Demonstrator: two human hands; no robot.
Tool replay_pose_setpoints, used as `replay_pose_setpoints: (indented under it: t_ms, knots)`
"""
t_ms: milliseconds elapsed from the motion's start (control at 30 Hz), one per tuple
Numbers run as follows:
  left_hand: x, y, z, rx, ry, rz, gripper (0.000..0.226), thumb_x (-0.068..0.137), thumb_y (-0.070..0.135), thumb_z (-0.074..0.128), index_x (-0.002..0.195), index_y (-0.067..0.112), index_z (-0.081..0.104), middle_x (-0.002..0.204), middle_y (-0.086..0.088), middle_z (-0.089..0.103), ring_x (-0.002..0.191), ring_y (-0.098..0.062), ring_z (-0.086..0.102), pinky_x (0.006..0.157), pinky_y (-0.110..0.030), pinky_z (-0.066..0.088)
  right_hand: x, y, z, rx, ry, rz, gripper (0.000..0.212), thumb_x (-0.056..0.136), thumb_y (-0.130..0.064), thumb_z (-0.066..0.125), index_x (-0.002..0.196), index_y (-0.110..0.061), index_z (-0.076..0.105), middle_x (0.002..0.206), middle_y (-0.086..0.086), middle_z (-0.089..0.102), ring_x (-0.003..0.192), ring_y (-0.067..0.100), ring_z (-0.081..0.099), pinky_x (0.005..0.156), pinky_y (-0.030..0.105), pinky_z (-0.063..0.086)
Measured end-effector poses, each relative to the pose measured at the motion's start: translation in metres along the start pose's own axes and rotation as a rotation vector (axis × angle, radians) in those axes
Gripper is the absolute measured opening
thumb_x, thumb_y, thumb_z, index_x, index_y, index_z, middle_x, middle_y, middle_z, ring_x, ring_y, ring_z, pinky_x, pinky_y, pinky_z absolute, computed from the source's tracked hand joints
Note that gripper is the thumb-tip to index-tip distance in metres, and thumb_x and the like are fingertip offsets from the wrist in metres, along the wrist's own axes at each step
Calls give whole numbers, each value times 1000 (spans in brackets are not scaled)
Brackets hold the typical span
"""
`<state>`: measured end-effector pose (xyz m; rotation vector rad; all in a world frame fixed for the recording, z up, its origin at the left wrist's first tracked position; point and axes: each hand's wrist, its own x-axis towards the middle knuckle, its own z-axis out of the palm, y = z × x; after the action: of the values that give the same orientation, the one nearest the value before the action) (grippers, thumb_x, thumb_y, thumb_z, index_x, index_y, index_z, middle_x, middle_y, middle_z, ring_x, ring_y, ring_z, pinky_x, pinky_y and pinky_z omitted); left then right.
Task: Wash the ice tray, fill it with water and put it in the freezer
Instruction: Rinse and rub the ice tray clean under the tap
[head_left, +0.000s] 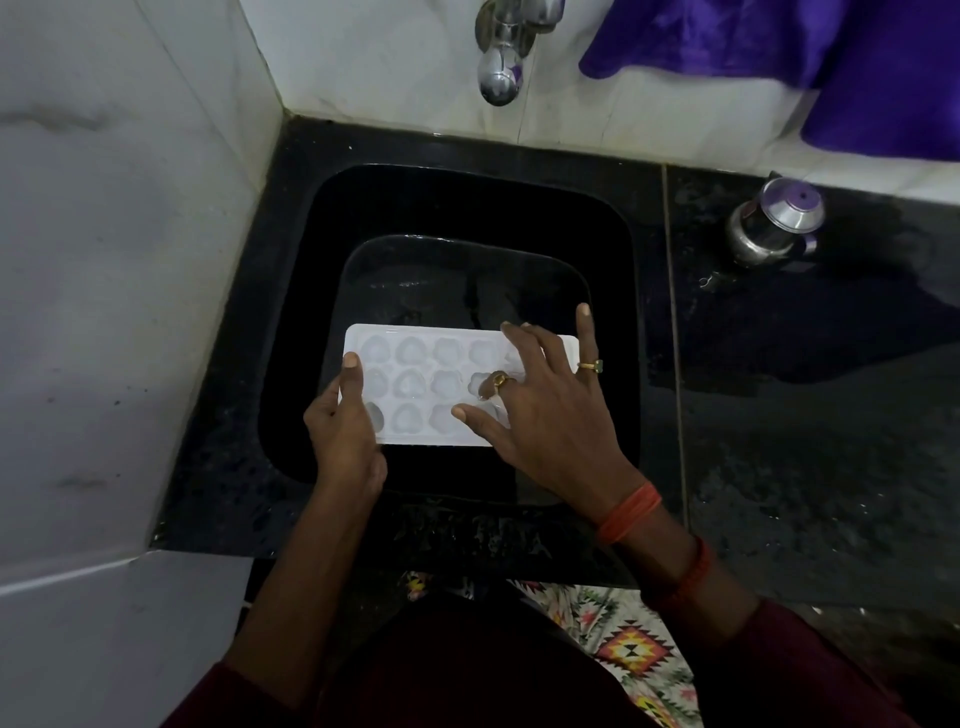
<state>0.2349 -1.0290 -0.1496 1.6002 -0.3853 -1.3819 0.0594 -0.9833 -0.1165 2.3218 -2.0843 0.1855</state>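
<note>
A white ice tray (415, 384) with rounded moulds is held level over the black sink (291, 322). My left hand (345, 436) grips its left end, thumb on top of the rim. My right hand (550, 410) lies spread on the tray's right part, its fingers pressing into the moulds and covering that end. A chrome tap (501, 62) juts from the tiled wall above the sink; no water stream shows.
The sink sits in a wet black stone counter (805, 441). A small steel pot with a purple-knobbed lid (776, 221) stands at the back right. Purple cloth (831, 57) hangs on the wall. White tiled wall (104, 260) closes the left side.
</note>
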Motion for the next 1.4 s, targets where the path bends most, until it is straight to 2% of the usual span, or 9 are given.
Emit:
replay_pose_setpoints:
  t_ms: [233, 367, 567, 700, 867, 1067, 1200, 1400]
  knots:
    - [2, -2, -2, -1, 2, -6, 28, 98, 40, 64, 95, 14, 74, 93, -1, 78, 86, -21, 76, 65, -36, 63, -1, 1, 2, -9, -43, -1, 54, 94, -68, 41, 99, -28, 77, 143, 14, 55, 137, 30, 47, 122, 62, -2]
    - [3, -2, -2, 9, 13, 3, 30, 98, 40, 63, 100, 12, 74, 101, -5, 77, 91, -23, 76, 71, -38, 64, 1, 2, 0, -16, -12, -16, 52, 94, -66, 45, 98, -26, 78, 142, 16, 55, 136, 31, 49, 121, 64, 2]
    - [4, -1, -2, -2, 11, 11, 26, 98, 38, 64, 94, 14, 73, 91, 0, 77, 85, -19, 76, 66, -35, 63, 1, 1, 0, -58, -71, -1, 61, 94, -69, 33, 105, -28, 76, 148, 13, 50, 140, 29, 43, 122, 60, -6]
    - [4, -2, -2, -9, 1, 9, 26, 98, 38, 64, 94, 14, 74, 92, -1, 77, 86, -20, 76, 68, -36, 63, 2, 2, 1, -68, -95, 1, 59, 94, -70, 35, 108, -29, 75, 149, 14, 48, 141, 30, 42, 123, 60, -5]
    - [3, -1, -1, -11, 2, 6, 27, 98, 38, 63, 95, 13, 74, 95, -3, 77, 91, -23, 76, 74, -41, 64, 0, 3, -4, -55, -39, 14, 58, 94, -70, 39, 107, -27, 75, 148, 13, 51, 140, 28, 43, 122, 63, 0]
    - [2, 0, -1, -17, 6, -2, 26, 98, 38, 63, 94, 15, 74, 94, -2, 78, 90, -23, 76, 72, -41, 64, -13, 2, -6, -8, -19, 14, 58, 94, -71, 38, 111, -29, 74, 148, 10, 50, 141, 26, 42, 122, 63, -2]
    - [1, 0, 0, -16, 2, 1, 26, 98, 39, 63, 95, 15, 74, 97, -3, 78, 93, -24, 75, 75, -42, 63, -18, 1, -7, 28, 21, 4, 54, 95, -69, 42, 112, -30, 74, 147, 9, 50, 139, 25, 45, 121, 65, 2]
    - [0, 0, 1, -6, 0, -10, 27, 98, 40, 63, 98, 15, 74, 100, -3, 77, 93, -24, 76, 74, -42, 64, -20, -2, -10, 25, 2, -10, 53, 96, -70, 41, 104, -31, 76, 149, 8, 49, 141, 24, 42, 122, 63, -2]
